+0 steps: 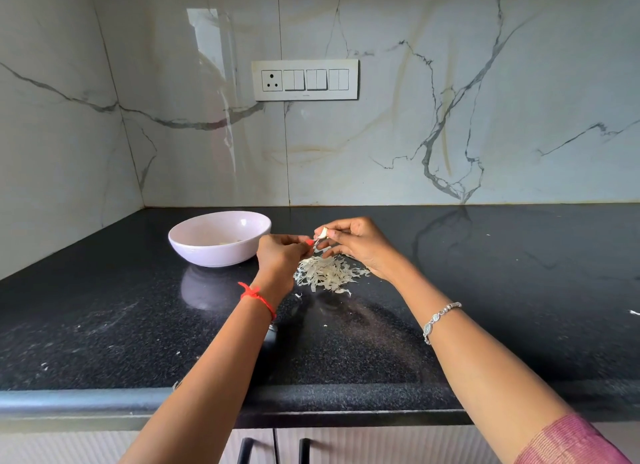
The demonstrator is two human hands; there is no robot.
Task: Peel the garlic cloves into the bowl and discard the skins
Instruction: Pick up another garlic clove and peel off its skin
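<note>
Garlic clove (pixel 322 233) pinched in right hand (pixel 360 245) grip; left hand (pixel 280 256) pulls skin.

text: none legible | switch plate (pixel 304 80): faint mark on lower edge, perhaps a brand, too small

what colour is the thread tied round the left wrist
Red: a thin red thread bracelet on the left wrist, seen in the head view.

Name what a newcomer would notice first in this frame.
The two hands meet mid-counter: the right hand pinches a garlic clove while the left hand pinches a strip of skin coming off it. Just beneath them a pile of garlic skins stands out on the black countertop, with a pale bowl left of the left hand.
</note>
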